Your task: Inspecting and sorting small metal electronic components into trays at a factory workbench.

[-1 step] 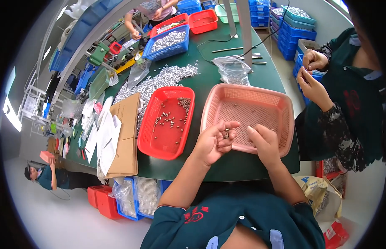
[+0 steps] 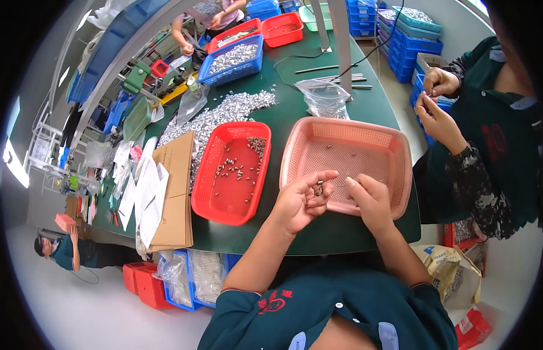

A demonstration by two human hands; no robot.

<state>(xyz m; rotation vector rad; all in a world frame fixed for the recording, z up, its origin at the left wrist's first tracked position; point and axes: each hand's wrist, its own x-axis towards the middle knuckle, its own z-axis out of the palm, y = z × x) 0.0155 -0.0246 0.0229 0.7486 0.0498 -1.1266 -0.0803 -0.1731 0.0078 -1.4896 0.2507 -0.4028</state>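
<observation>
My left hand (image 2: 302,201) is palm up above the near left edge of the pink perforated basket (image 2: 404,175). Its fingers curl around a few small metal pieces (image 2: 319,190). To its right, over the basket's near side, my right hand (image 2: 373,201) is closed with the thumb against the folded fingers; whatever it may hold is hidden. A couple of small pieces (image 2: 329,147) lie on the basket floor. Left of my hands stands a red basket (image 2: 229,204) with many small brassy metal pieces (image 2: 257,146), mostly at its far right.
A heap of silvery parts (image 2: 225,114) spreads behind the red basket, beside cardboard (image 2: 172,195). A clear bag (image 2: 324,99), metal rods (image 2: 341,77) and a post (image 2: 343,46) are beyond the pink basket. A co-worker's hands (image 2: 441,111) are close at right; another person works across the table.
The surroundings have shifted very slightly left in the view. Both my hands keep the same pose.
</observation>
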